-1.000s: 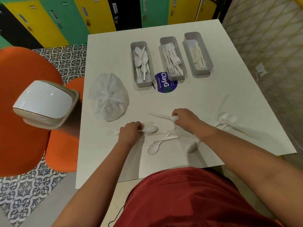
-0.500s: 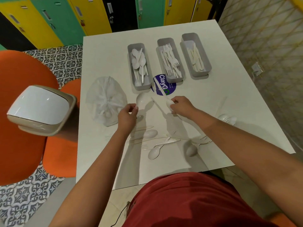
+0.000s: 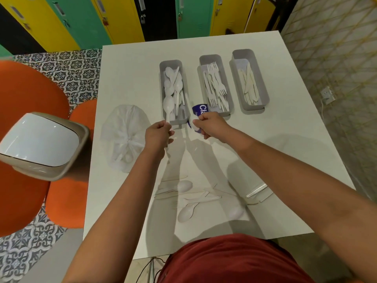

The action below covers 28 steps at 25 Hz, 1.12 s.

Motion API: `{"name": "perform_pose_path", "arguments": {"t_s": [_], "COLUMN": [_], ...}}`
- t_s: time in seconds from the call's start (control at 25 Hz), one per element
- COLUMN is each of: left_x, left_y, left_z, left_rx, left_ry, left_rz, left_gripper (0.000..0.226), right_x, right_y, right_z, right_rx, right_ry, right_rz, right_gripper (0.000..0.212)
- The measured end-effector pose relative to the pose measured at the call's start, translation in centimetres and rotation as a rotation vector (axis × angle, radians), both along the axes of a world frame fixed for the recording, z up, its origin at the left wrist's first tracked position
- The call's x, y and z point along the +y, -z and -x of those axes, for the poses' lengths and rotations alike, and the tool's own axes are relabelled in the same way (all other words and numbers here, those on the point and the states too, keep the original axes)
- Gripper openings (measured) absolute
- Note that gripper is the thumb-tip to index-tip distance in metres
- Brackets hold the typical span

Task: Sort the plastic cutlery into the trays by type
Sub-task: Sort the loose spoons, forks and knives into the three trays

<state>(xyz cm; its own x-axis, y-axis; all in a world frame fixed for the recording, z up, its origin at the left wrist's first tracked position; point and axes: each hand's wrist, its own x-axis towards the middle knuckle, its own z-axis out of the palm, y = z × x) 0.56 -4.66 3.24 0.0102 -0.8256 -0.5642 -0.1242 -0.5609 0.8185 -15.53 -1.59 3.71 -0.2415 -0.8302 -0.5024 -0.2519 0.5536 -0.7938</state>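
- My left hand (image 3: 158, 134) pinches a white spoon (image 3: 168, 106) by its handle, the bowl over the spoon tray (image 3: 173, 92) (near end).
- My right hand (image 3: 210, 125) grips another spoon (image 3: 193, 122), just beside that tray.
- More cutlery (image 3: 195, 198) lies near me on the table (image 3: 132, 78).

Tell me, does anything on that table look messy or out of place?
Mostly the loose cutlery lying crisscrossed near the table's front edge, unsorted. The three trays hold one type each. A round purple sticker sits partly hidden between the spoon tray and fork tray.
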Motion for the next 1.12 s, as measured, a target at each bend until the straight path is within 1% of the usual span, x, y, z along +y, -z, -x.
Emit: {"name": "perform_pose_path", "arguments": {"t_s": [0.08, 0.2, 0.32, 0.44, 0.6, 0.68, 0.72, 0.76, 0.84, 0.92, 1.04, 1.12], "left_x": [-1.5, -3.4, -6.1, -8.9, -10.7, -10.7, -10.5, -10.1, -8.9, -7.3, -4.3, -2.1], "left_y": [0.5, 0.5, 0.7, 1.1, 0.7, 0.5, 0.5, 0.8, 1.1, 1.2, 1.1, 1.2], "left_z": [0.9, 2.4, 3.4, 4.1, 5.1, 5.3, 5.2, 5.0, 4.5, 4.1, 3.4, 2.6], "left_rx": [-0.033, -0.065, -0.197, -0.336, -0.428, -0.488, -0.493, -0.473, -0.419, -0.398, -0.352, -0.325], "left_ry": [0.015, 0.041, 0.083, 0.138, 0.229, 0.301, 0.318, 0.322, 0.310, 0.327, 0.370, 0.425], "left_rz": [-0.024, -0.045, 0.006, 0.047, 0.175, 0.234, 0.244, 0.250, 0.252, 0.266, 0.263, 0.257], "left_gripper": [0.031, 0.042, 0.046, 0.049, 0.045, 0.046, 0.045, 0.043, 0.038, 0.033, 0.028, 0.025], "right_x": [-1.8, -4.5, -7.0, -9.0, -10.7, -10.5, -10.1, -9.5, -8.1, -6.4, -3.1, -0.2], "right_y": [0.0, 0.3, 0.3, 0.4, 0.0, 0.0, 0.2, 0.5, 0.7, 1.0, 1.6, 2.4], "right_z": [0.3, 0.7, 0.9, 1.0, 1.4, 2.0, 2.5, 2.9, 4.0, 5.0, 5.9, 5.8], "right_rx": [0.020, 0.017, 0.041, 0.017, 0.067, 0.072, 0.058, 0.049, 0.042, 0.051, 0.105, 0.165], "right_ry": [-0.031, -0.025, -0.065, -0.073, -0.137, -0.162, -0.152, -0.129, -0.079, -0.026, 0.014, -0.017], "right_rz": [-0.013, -0.015, -0.014, -0.008, -0.035, -0.078, -0.064, -0.035, 0.010, 0.017, 0.004, -0.004], "right_gripper": [0.024, 0.035, 0.037, 0.039, 0.031, 0.050, 0.052, 0.048, 0.032, 0.021, 0.011, 0.009]}}
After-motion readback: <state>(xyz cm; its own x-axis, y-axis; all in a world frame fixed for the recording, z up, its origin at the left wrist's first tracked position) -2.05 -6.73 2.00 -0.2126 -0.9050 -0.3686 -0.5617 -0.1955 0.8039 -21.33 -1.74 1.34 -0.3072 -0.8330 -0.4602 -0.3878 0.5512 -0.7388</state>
